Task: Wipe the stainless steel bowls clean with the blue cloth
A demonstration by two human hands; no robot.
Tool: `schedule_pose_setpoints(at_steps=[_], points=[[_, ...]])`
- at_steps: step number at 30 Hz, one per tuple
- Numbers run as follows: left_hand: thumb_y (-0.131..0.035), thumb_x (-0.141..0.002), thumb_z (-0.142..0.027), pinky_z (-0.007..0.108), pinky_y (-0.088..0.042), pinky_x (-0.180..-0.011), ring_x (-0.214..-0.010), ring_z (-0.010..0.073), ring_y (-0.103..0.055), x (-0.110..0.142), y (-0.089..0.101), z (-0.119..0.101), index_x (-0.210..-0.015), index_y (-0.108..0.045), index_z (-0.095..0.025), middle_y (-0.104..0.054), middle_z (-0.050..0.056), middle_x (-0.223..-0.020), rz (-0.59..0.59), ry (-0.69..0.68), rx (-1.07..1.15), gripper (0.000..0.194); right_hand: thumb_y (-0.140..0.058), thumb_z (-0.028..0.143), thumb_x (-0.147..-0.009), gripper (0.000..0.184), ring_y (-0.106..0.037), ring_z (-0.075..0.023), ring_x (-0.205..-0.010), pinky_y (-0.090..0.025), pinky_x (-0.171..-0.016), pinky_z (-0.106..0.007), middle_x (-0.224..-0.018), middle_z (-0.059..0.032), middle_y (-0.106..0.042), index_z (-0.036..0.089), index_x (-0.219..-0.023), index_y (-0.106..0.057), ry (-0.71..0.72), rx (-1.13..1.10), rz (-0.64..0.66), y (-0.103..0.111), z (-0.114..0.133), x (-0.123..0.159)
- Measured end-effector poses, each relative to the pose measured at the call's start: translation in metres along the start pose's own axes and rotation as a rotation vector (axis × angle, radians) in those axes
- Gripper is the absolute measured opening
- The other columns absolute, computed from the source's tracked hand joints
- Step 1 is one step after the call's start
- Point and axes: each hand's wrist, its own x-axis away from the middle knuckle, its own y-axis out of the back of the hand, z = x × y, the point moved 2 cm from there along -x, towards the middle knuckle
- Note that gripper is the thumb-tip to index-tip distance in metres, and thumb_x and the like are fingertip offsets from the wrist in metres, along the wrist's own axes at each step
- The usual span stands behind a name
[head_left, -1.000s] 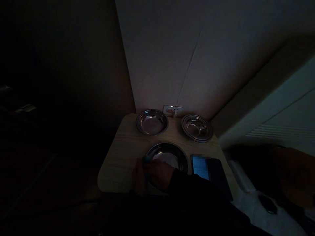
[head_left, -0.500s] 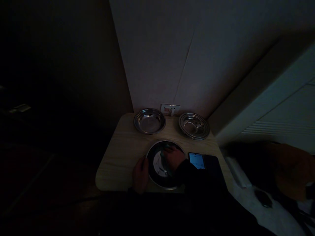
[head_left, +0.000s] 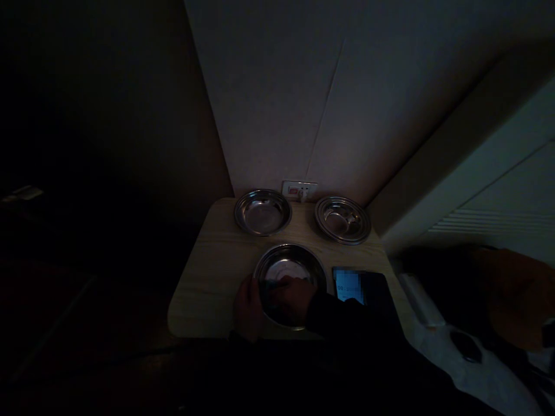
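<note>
Though dim, two hands (head_left: 248,309) (head_left: 295,296), three dishes (head_left: 288,267) (head_left: 263,219) (head_left: 340,222).

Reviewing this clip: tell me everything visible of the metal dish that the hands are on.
The dish is round, shallow and shiny, apparently stainless steel, with a thin rim and a dark-looking side wall around a paler floor. It sits open side up at the table's near edge. The left hand touches its left rim; the right hand reaches inside with a dark greenish cloth-like item, hiding part of the interior. Finer marks are lost in the dimness.
</note>
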Motion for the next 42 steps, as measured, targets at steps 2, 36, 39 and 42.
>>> schedule_pose_setpoints(at_steps=[2, 36, 39, 42], points=[[-0.042, -0.079, -0.039, 0.032, -0.047, -0.083, -0.094, 0.0209, -0.06, 0.0, 0.001, -0.001, -0.099, -0.062, -0.014, -0.066, 0.01, -0.101, 0.009, 0.013, 0.017, 0.037, -0.05, 0.013, -0.076, 0.026, -0.052, -0.0201, -0.101, -0.043, -0.083, -0.03, -0.105, -0.0033, -0.065, 0.022, -0.096, -0.065, -0.051, -0.06, -0.071, 0.002, -0.001, -0.011], [-0.04, -0.083, -0.033, 0.028, -0.048, -0.076, -0.092, 0.0194, -0.061, 0.009, 0.017, -0.029, -0.108, -0.058, -0.017, -0.065, 0.01, -0.104, -0.164, -0.179, -0.209, 0.035, -0.043, 0.011, -0.082, 0.029, -0.055, -0.0145, -0.1, -0.037, -0.095, -0.029, -0.111, -0.0064, -0.062, 0.016, -0.106, -0.058, 0.131, -0.134, -0.246, -0.008, 0.028, 0.016], [-0.04, -0.083, -0.034, 0.027, -0.048, -0.076, -0.093, 0.0193, -0.061, 0.009, 0.015, -0.034, -0.108, -0.058, -0.016, -0.065, 0.011, -0.104, -0.148, -0.214, -0.21, 0.035, -0.043, 0.014, -0.084, 0.032, -0.05, -0.0161, -0.109, -0.033, -0.1, -0.03, -0.119, -0.0076, -0.058, 0.012, -0.114, -0.054, 0.129, -0.134, -0.41, -0.01, 0.03, 0.0], [-0.04, -0.083, -0.033, 0.027, -0.048, -0.075, -0.092, 0.0192, -0.062, 0.012, 0.013, -0.04, -0.108, -0.057, -0.017, -0.065, 0.01, -0.104, -0.129, -0.269, -0.201, 0.035, -0.044, 0.018, -0.085, 0.035, -0.045, -0.0191, -0.114, -0.032, -0.102, -0.033, -0.124, -0.0093, -0.054, 0.01, -0.117, -0.053, 0.116, -0.047, -0.482, 0.002, 0.023, -0.013]])
